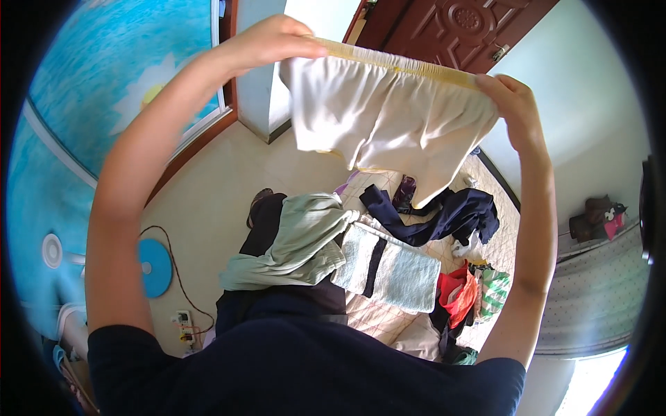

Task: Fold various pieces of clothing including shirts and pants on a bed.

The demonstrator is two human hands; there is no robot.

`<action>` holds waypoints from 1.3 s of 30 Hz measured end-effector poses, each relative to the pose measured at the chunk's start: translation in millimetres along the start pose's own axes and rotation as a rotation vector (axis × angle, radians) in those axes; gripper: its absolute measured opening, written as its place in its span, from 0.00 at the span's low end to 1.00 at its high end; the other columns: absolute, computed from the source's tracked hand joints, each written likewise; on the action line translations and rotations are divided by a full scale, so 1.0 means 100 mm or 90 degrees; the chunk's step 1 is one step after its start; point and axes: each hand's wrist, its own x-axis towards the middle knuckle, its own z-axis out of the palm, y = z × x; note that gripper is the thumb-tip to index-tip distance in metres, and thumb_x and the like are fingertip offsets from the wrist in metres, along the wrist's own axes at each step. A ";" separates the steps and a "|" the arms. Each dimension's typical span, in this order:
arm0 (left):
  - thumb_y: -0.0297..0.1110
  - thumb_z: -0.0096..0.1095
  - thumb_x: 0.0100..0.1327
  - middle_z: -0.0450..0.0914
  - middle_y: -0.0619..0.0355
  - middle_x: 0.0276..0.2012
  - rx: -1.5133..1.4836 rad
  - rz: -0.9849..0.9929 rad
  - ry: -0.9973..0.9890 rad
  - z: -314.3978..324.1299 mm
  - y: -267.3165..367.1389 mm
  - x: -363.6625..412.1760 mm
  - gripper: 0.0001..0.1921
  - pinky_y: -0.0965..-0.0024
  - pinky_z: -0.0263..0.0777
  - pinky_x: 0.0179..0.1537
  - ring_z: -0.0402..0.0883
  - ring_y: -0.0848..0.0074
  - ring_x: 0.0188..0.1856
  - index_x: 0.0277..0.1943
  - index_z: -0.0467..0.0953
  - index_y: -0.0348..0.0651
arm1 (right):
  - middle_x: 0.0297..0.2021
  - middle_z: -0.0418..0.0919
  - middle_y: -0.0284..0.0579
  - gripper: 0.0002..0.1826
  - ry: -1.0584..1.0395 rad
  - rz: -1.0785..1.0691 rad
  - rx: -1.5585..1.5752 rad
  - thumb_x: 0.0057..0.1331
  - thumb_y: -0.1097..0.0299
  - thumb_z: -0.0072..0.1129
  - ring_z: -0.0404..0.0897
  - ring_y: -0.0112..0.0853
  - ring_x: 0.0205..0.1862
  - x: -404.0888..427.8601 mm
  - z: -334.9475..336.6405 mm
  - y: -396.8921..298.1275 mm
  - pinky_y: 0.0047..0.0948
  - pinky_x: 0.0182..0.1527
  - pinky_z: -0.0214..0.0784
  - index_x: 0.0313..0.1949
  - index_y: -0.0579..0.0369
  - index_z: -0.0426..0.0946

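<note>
Cream shorts [395,114] with a gathered elastic waistband hang stretched out in front of me. At the waistband's left end, my left hand [283,39] pinches the fabric between thumb and fingers. The other end is gripped by my right hand [507,101]. The shorts' lower edge hangs loose, one corner drooping in front of a dark navy garment [432,218]. Across my lap lies a pale green garment [307,239]. Beside it rests a folded light blue and white towel [390,268] with a dark stripe.
Red and orange cloth [458,294] and a green-and-white striped bundle [491,294] lie on the quilted cover [374,333] at right. On the floor at left are a blue fan base [155,268] and a power strip [184,327] with a cord. A dark red door [452,31] stands beyond.
</note>
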 end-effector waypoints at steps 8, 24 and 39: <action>0.42 0.62 0.51 0.72 0.65 0.24 -0.169 0.046 -0.038 0.43 0.84 0.29 0.15 0.83 0.61 0.30 0.68 0.86 0.27 0.34 0.75 0.38 | 0.19 0.73 0.38 0.19 -0.020 -0.117 -0.005 0.54 0.55 0.55 0.70 0.21 0.22 0.02 0.67 -0.54 0.20 0.25 0.62 0.26 0.64 0.73; 0.21 0.53 0.51 0.70 0.65 0.31 -0.204 0.135 -0.094 -0.06 0.64 0.06 0.10 0.81 0.63 0.38 0.67 0.87 0.36 0.38 0.67 0.37 | 0.53 0.61 0.46 0.21 -0.022 -0.342 0.127 0.44 0.74 0.63 0.64 0.34 0.54 -0.32 0.86 -0.14 0.30 0.50 0.58 0.40 0.52 0.67; 0.23 0.57 0.53 0.71 0.65 0.31 -0.165 0.102 -0.176 -0.23 0.51 -0.09 0.09 0.81 0.64 0.38 0.69 0.87 0.34 0.38 0.69 0.37 | 0.42 0.71 0.48 0.09 0.003 -0.660 -0.126 0.35 0.80 0.52 0.66 0.43 0.49 -0.34 0.93 -0.40 0.37 0.46 0.59 0.21 0.59 0.66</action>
